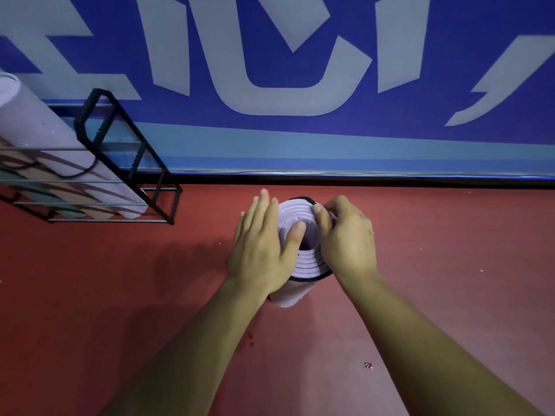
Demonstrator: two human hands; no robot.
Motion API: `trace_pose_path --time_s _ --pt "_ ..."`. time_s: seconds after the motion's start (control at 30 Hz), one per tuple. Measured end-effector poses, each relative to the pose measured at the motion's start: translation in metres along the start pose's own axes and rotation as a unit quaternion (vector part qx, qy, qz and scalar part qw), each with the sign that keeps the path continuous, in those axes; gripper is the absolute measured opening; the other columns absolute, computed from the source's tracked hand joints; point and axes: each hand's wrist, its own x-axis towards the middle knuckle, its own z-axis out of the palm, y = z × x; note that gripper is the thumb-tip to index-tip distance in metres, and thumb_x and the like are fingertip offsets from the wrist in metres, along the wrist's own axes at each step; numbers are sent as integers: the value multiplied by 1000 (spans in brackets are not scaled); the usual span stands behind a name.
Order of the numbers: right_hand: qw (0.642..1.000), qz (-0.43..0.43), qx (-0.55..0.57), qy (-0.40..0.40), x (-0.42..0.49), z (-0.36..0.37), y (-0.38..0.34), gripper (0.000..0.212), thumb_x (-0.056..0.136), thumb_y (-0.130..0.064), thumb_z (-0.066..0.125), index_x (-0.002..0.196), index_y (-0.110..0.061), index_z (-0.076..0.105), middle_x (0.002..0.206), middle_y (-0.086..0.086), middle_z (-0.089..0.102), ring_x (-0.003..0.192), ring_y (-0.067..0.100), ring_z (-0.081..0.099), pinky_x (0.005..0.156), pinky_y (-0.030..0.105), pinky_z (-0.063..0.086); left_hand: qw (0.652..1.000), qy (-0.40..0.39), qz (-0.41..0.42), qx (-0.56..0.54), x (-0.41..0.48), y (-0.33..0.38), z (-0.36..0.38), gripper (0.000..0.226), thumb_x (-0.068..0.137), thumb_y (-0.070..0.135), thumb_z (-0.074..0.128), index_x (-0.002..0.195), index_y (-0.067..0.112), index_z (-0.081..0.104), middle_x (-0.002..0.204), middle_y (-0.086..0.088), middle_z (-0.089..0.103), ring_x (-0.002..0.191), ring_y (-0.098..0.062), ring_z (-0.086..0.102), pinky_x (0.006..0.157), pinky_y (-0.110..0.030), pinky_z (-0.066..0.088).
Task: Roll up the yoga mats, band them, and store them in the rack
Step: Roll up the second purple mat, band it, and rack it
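A rolled lilac yoga mat stands on end on the red floor, its spiral top facing me. A thin black band circles its top edge. My left hand lies flat against the mat's left side, thumb resting on the spiral. My right hand grips the right rim, fingertips pinching the band at the top. The black wire rack stands at the left against the wall, with a rolled lilac mat and other rolled mats in it.
A blue wall with large pale letters rises just behind the mat. Red floor stretches to the right and in front. Small specks of debris lie on the floor near my right forearm.
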Motion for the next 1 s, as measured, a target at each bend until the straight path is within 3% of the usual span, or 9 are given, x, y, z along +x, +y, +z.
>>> trace_pose_path --time_s 0.1,0.27,0.37,0.47,0.6,0.7,0.8,0.9,1.0 --pt "1000 9 4 2 1 -3 -4 29 105 -32 50 85 -12 52 78 -2 58 75 24 52 64 33 29 997 -34 59 31 7 11 1 73 98 60 17 152 19 43 162 -2 35 150 -21 30 123 -44 21" --pt "998 37 -39 -28 12 -8 -5 28 108 -32 43 90 -12 49 74 -6 47 76 28 50 67 35 33 987 -107 77 89 27 26 -6 78 92 59 6 154 26 40 151 2 47 139 -21 40 121 -43 21" --pt "996 77 -10 -42 19 -8 -2 29 109 -32 41 94 -10 51 80 -1 53 78 27 50 67 33 31 980 -121 104 115 30 28 -3 76 94 58 7 151 26 45 149 5 47 134 -21 44 107 -42 35" --pt "992 119 2 -46 28 -7 1 31 109 -33 40 92 -10 53 83 6 58 77 30 46 60 31 22 979 -124 91 131 30 25 -1 72 93 59 8 150 34 44 143 11 48 122 -22 47 93 -41 41" --pt "995 78 13 -58 22 -10 -3 33 107 -34 45 78 -19 49 69 -4 53 70 25 46 59 31 20 979 -129 56 146 35 23 -5 74 89 61 2 147 42 43 137 13 47 119 -21 44 93 -43 41" --pt "998 -7 47 -44 -1 -6 -4 24 107 -30 47 104 -21 69 98 -4 71 91 16 61 78 26 40 981 -126 41 138 37 22 -7 76 89 62 -3 146 43 43 137 14 47 119 -19 43 93 -43 38" --pt "996 3 70 -58 -19 -2 3 38 109 -28 43 143 -23 59 143 -8 61 132 9 53 100 9 31 983 -124 39 131 37 21 -7 78 89 61 -5 147 41 43 141 14 47 121 -19 45 94 -41 38" --pt "993 65 85 -52 -20 -5 10 42 110 -35 39 147 -24 55 148 -9 56 139 12 48 97 8 27 985 -120 43 117 35 19 -6 77 91 61 -4 149 40 42 144 15 47 124 -16 45 97 -40 38" --pt "995 61 74 -35 -17 -9 11 40 109 -33 41 143 -22 59 140 -3 64 134 21 54 97 15 33 988 -112 41 103 34 20 -4 75 93 60 -2 149 39 43 145 16 48 126 -16 45 99 -40 39"
